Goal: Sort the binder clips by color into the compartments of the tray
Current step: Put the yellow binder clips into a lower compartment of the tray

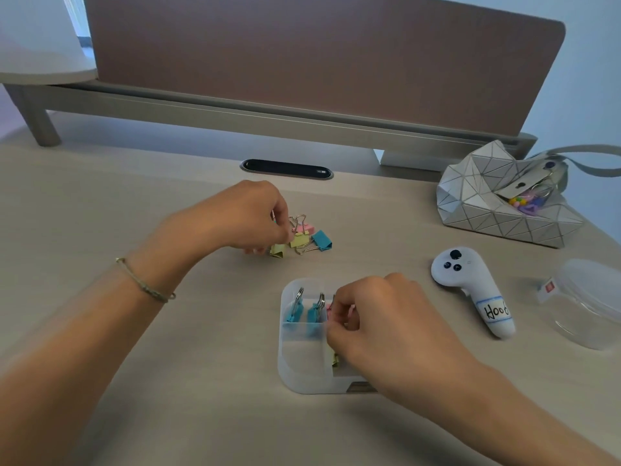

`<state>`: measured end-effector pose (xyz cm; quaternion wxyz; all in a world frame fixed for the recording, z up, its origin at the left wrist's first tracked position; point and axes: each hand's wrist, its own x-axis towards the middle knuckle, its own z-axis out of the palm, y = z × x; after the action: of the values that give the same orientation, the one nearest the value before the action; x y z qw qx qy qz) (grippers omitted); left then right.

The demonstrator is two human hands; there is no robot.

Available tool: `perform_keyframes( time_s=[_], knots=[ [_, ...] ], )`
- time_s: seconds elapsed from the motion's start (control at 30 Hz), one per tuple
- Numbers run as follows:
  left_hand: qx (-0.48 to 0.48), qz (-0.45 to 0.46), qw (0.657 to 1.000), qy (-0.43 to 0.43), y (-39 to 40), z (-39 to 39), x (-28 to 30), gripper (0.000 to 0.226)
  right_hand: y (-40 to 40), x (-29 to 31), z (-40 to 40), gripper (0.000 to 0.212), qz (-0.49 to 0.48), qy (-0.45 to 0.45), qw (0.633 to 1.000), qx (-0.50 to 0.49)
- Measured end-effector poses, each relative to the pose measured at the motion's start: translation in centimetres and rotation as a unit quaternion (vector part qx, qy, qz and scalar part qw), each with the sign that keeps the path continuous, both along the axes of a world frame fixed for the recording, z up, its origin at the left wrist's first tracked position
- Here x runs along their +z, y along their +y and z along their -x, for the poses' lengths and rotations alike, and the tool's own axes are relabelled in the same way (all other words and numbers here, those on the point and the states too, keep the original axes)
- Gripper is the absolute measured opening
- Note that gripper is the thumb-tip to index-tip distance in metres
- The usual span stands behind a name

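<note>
A translucent white tray point(295, 375) with compartments sits near the table's front. Two blue clips point(304, 311) stand in its far left compartment. My right hand point(386, 327) covers the tray's right side, fingers pinched on a pink clip point(331, 311) over the far right compartment. A yellow clip point(335, 359) peeks out under that hand in a nearer compartment. Farther back lies a loose pile: a yellow clip point(277, 251), another yellow one point(298, 240), a pink clip point(305, 227) and a blue clip point(322, 239). My left hand point(248, 220) is at the pile, fingertips closed on a clip's wire handle.
A white hand controller point(470, 290) with a label lies right of the tray. A clear plastic lid point(591, 301) is at the far right. A grey geometric bag point(504, 196) holding colourful items sits at the back right. A desk divider point(302, 62) stands behind.
</note>
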<state>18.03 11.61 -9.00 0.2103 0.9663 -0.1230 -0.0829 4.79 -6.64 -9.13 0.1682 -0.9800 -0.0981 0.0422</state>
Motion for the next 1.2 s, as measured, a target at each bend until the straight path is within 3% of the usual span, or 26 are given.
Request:
perform_keyframes(
  time_s=[0.1, 0.3, 0.4, 0.57, 0.63, 0.7, 0.8, 0.9, 1.0, 1.2],
  knots=[
    [0.03, -0.025, 0.998, -0.042, 0.0, -0.4, -0.7, 0.011, 0.2, 0.4, 0.2, 0.035, -0.028, 0.004, 0.999, -0.016],
    [0.093, -0.094, 0.986, -0.104, -1.3, -1.0, -4.2, 0.053, -0.8, 1.9, 0.4, 0.044, -0.064, -0.016, 0.997, -0.035],
    [0.07, -0.101, 0.985, -0.122, -1.6, -1.2, -5.6, 0.044, -1.3, 2.1, 0.0, 0.037, -0.068, -0.022, 0.997, -0.034],
    [0.056, -0.024, 0.997, -0.042, -0.2, -1.0, -2.5, 0.012, -2.7, 2.0, -0.8, 0.028, -0.118, -0.038, 0.992, -0.031],
    [0.054, 0.101, 0.993, -0.008, 0.5, 0.0, 0.7, 0.008, -3.1, 2.3, -1.3, 0.02, -0.157, -0.058, 0.985, -0.029],
    [0.032, 0.276, 0.96, 0.031, 0.7, 1.6, 3.9, 0.009, -3.3, 2.5, -1.7, 0.005, -0.226, -0.089, 0.97, -0.012],
    [-0.044, 0.415, 0.9, 0.126, -0.2, 3.8, 6.0, 0.02, -3.2, 2.1, -2.1, 0.03, -0.304, -0.112, 0.946, 0.023],
    [-0.087, 0.454, 0.861, 0.213, -1.2, 4.3, 5.6, 0.024, -3.0, 2.1, -2.2, 0.029, -0.353, -0.178, 0.917, 0.045],
    [-0.099, 0.446, 0.855, 0.245, -1.6, 4.1, 4.8, 0.021, -3.9, 2.3, -2.1, 0.022, -0.391, -0.22, 0.892, 0.053],
    [-0.094, 0.462, 0.85, 0.233, -2.6, 4.0, 4.1, 0.016, -4.6, 2.6, -0.7, 0.022, -0.326, -0.253, 0.902, 0.131]
  ],
)
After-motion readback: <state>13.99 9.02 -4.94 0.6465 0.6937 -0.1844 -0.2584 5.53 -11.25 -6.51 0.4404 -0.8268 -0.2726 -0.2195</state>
